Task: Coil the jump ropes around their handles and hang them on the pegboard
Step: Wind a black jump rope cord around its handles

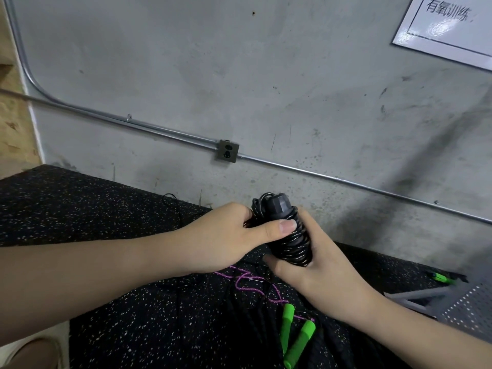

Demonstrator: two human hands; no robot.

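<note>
I've got 1 head view, looking forward and down, close over both hands, the speckled floor mat (80, 214) near, the grey wall (266, 75) far.

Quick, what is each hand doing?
Left hand: grips the coiled black jump rope, thumb pressed on it.
Right hand: holds the same rope.

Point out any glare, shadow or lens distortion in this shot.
Head view: glare washes the lower part of the white sign; a broad diagonal shadow crosses the grey wall at right; the wide-angle lens bows the conduit; the black jump rope coiled in both hands stays sharp.
</note>
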